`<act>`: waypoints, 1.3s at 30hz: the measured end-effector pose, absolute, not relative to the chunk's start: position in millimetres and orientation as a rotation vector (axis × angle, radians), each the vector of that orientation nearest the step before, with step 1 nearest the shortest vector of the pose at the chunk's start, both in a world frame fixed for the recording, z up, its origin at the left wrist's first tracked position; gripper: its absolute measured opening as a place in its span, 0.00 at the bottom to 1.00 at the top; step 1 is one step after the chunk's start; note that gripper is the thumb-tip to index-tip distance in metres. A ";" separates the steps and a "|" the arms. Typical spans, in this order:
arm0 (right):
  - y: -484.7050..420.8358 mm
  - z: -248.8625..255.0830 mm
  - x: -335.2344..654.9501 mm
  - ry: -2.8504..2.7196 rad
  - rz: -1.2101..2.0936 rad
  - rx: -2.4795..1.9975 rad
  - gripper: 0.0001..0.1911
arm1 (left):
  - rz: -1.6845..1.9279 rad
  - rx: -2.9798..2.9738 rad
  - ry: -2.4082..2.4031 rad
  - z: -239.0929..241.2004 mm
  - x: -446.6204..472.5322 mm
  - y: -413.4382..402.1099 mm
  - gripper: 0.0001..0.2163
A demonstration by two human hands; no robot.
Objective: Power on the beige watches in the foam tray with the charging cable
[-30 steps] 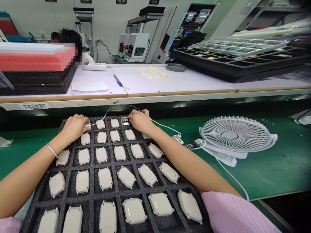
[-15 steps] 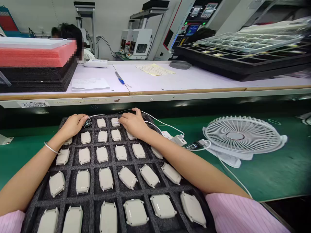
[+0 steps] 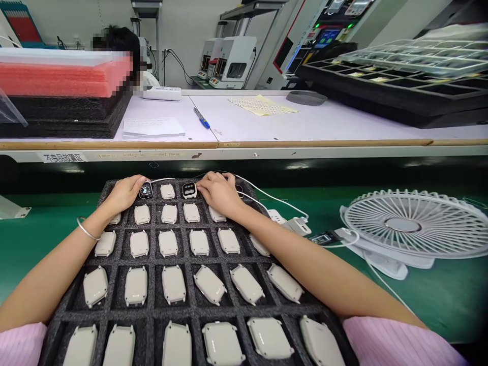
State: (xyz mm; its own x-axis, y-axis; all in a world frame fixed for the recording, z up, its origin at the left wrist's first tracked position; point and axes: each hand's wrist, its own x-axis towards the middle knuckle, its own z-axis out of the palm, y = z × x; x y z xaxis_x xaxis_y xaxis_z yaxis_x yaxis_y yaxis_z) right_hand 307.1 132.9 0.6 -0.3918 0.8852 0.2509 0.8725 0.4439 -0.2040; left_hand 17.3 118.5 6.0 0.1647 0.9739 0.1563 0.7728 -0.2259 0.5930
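Note:
A black foam tray (image 3: pixel 150 305) holds several white watch bodies (image 3: pixel 174 282) lying face down in its cells. In the far row, two watches lie face up with lit screens: one (image 3: pixel 146 190) at my left hand (image 3: pixel 124 193), one (image 3: pixel 189 190) at my right hand (image 3: pixel 217 193). My left fingers curl around the left lit watch. The fingers of my right hand are pressed on the right lit watch from its right side. White cables (image 3: pixel 267 195) run from the tray's far edge toward a small white adapter (image 3: pixel 295 224).
A white desk fan (image 3: pixel 412 229) lies on the green mat at the right. Behind runs a raised white shelf (image 3: pixel 290 127) with a blue pen (image 3: pixel 201 118), papers, pink and black foam stacks (image 3: pixel 61 91), and black trays (image 3: pixel 396 86). Another person sits beyond the shelf at the left.
The right hand moved from the fourth cell of the far row to the third, where a lit watch now shows. The left hand now has a lit watch beside it.

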 end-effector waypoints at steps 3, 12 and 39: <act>135.9 3.5 304.2 -2.297 0.078 -1.525 0.14 | 0.727 2.059 1.682 5.9 18.3 119.6 0.28; 141.2 4.2 303.8 -2.308 0.248 -1.484 0.11 | 0.654 2.137 1.751 6.4 17.9 120.8 0.22; 88.6 24.8 396.6 -2.092 -0.032 -1.405 0.10 | 0.558 1.901 1.749 45.2 40.9 133.8 0.17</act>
